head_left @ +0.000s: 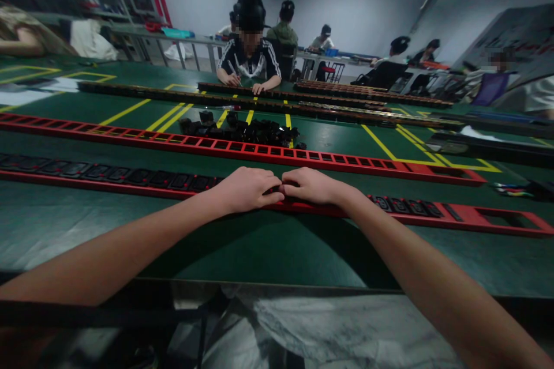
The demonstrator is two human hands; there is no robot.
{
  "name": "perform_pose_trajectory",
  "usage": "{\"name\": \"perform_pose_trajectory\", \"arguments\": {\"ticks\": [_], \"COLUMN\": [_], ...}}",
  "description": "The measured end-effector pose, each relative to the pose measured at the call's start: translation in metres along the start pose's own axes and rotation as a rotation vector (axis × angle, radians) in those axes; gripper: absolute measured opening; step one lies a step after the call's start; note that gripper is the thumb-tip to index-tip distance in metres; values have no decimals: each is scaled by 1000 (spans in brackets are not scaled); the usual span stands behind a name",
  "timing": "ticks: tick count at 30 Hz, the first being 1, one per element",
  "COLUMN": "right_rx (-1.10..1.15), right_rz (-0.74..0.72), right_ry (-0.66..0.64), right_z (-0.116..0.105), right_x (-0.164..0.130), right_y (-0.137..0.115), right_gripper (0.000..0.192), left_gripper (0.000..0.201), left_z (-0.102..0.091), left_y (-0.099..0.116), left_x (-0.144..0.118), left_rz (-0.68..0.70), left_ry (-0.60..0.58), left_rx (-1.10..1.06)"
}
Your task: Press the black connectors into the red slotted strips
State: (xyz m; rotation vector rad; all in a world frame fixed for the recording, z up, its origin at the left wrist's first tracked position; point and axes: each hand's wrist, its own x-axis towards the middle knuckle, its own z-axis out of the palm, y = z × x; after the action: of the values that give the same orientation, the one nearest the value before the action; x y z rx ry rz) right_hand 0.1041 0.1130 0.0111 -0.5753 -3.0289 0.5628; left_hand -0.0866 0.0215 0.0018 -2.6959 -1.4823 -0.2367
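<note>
Two hands rested on the near red strip in the head view, which was the only view I had. That strip was a long, narrow, flat-topped red rail, its upper face lined with black socket inserts set end to end; toward its right end the rectangular cut-outs stood unfilled. Its long axis ran left to right across the green table, the right end lying slightly nearer to me. My left hand lay palm down on the rail, fingers curled and pressed against it. My right hand lay the same way, fingertips meeting the left. I could not tell whether either pinched an insert. A second red strip ran parallel beyond, and a heap of loose black parts lay behind that.
</note>
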Motion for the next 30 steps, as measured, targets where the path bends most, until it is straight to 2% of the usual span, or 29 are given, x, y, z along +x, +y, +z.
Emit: {"name": "perform_pose_trajectory", "arguments": {"ticks": [8, 30], "right_rx": [-8, -26], "right_rz": [7, 13], "right_ry": [3, -25], "right_z": [1, -1], "right_x": [1, 1], "right_y": [1, -3], "right_gripper": [28, 31], "left_gripper": [34, 39], "left_z": [-1, 2], "left_y": [2, 0], "left_x": [0, -1], "left_rz": [-11, 32], "left_ry": [-22, 13], "left_rx": [4, 36]}}
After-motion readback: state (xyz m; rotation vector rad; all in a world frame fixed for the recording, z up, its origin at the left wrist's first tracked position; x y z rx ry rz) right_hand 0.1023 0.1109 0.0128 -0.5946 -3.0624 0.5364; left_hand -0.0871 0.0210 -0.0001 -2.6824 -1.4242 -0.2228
